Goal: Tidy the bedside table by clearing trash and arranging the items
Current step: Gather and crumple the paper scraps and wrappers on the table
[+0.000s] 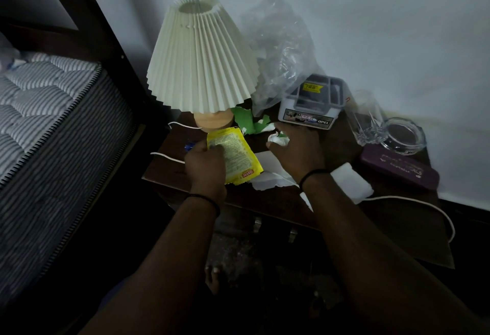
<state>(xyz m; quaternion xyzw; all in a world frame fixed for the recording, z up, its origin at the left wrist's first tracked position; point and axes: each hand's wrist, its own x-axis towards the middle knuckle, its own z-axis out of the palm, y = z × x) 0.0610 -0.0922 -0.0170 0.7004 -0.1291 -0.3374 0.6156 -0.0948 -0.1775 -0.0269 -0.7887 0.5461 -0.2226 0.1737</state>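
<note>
Currently yellow wrapper (236,155) is being pinched by left hand (205,167) above bedside table (342,149), beside lamp (201,61). Crumpled white scrap (278,139) is being enclosed by curled fingers (273,146) of right hand (298,149).

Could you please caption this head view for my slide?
Left hand holds a yellow wrapper; right hand gathers crumpled paper beside the lamp.

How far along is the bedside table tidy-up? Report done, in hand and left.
Done: nothing looks cleared yet. In hand: the left hand holds the yellow wrapper; the right hand closes on a crumpled white scrap. Left: green torn paper, white paper, the plastic bag, then arranging the tin, glass, ashtray and purple case.
</note>
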